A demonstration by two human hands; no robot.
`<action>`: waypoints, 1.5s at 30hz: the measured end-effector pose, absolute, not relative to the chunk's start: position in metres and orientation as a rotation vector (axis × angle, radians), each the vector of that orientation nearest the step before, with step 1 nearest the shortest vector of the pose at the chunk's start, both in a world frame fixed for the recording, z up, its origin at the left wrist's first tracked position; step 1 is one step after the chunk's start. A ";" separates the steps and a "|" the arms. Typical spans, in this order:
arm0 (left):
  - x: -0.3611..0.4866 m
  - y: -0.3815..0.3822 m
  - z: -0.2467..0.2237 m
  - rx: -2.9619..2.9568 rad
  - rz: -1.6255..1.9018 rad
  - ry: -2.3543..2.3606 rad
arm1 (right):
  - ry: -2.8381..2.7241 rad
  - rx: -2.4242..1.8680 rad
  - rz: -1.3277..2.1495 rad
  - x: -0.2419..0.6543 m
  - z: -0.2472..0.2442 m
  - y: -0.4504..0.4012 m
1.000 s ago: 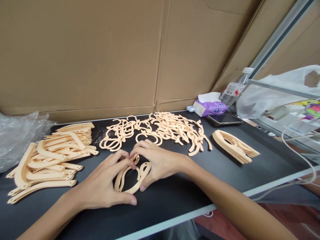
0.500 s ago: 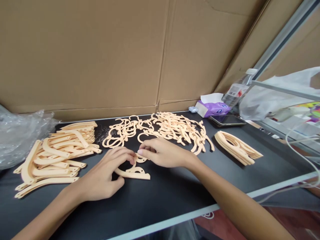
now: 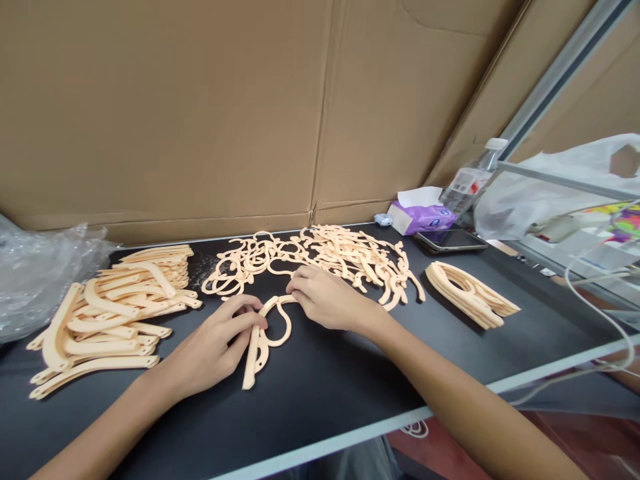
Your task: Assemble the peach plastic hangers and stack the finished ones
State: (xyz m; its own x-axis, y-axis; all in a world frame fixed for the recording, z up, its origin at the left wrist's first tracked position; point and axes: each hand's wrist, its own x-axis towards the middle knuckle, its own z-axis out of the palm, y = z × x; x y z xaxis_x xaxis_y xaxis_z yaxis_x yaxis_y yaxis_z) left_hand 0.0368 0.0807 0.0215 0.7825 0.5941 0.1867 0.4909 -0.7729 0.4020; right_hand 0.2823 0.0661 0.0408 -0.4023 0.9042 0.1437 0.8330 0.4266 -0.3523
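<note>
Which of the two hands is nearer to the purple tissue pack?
Right. The right hand is in front of the tissue pack, to its left; the left hand is farther left.

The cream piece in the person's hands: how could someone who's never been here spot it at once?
On the black table, look between the heap of long strips and the neat stack. There the left hand and right hand both hold the cream piece. Unlike its neighbours, it is being held, a curved hook beside a straighter bar.
</note>
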 end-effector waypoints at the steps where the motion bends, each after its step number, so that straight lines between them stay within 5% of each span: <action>1: 0.038 0.080 0.022 2.640 0.438 0.827 | -2.358 -1.506 0.352 0.283 0.041 0.066; 8: 0.038 0.080 0.021 2.654 0.459 0.814 | -2.268 -1.585 0.597 0.292 0.049 0.066; 16: 0.037 0.080 0.020 2.672 0.477 0.829 | -1.994 -1.457 1.274 0.285 0.049 0.062; 32: 0.042 0.073 0.021 2.755 0.500 0.920 | -2.159 -1.628 0.485 0.279 0.037 0.051; 45: 0.039 0.060 0.019 2.803 0.521 0.990 | -2.155 -1.647 0.235 0.298 0.006 -0.043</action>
State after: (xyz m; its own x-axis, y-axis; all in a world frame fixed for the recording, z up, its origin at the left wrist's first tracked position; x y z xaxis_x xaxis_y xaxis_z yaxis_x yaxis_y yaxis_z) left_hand 0.0395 0.0601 0.0193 0.7264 0.6281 0.2789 0.5855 -0.7781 0.2273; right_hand 0.2983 -0.0428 0.0063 -0.2130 0.9514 0.2226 0.8811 0.2855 -0.3770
